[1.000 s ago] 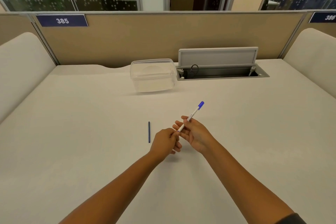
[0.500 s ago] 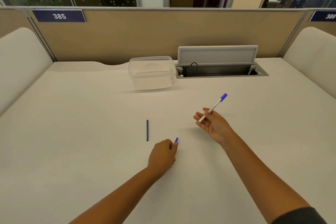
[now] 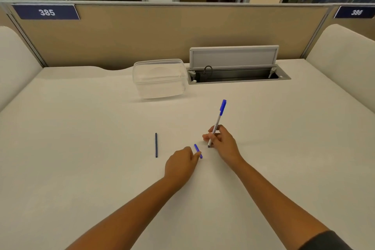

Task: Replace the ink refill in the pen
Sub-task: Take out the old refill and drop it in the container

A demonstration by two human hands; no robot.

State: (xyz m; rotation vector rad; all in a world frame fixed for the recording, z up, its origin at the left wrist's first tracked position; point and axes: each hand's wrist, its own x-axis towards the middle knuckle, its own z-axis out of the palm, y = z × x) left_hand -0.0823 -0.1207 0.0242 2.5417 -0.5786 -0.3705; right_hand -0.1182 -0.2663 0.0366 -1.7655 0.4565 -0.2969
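Observation:
My right hand [image 3: 223, 142] grips a white pen [image 3: 217, 123] near its lower end. The pen stands almost upright, blue cap on top, dark open end just above the desk. My left hand [image 3: 179, 165] lies knuckles up to its left, and its fingertips pinch a small blue pen piece [image 3: 196, 148] that slants on the desk. A thin dark blue ink refill [image 3: 156, 145] lies loose on the desk, left of both hands, pointing away from me.
A clear plastic box [image 3: 160, 79] stands at the back of the white desk [image 3: 81, 148]. Beside it on the right is an open cable tray [image 3: 237, 76] with its lid raised. A tan partition closes off the far side.
My hands parted, and the small blue piece came off the pen in my left hand. My right hand then swung the pen back toward the middle and stood it more upright.

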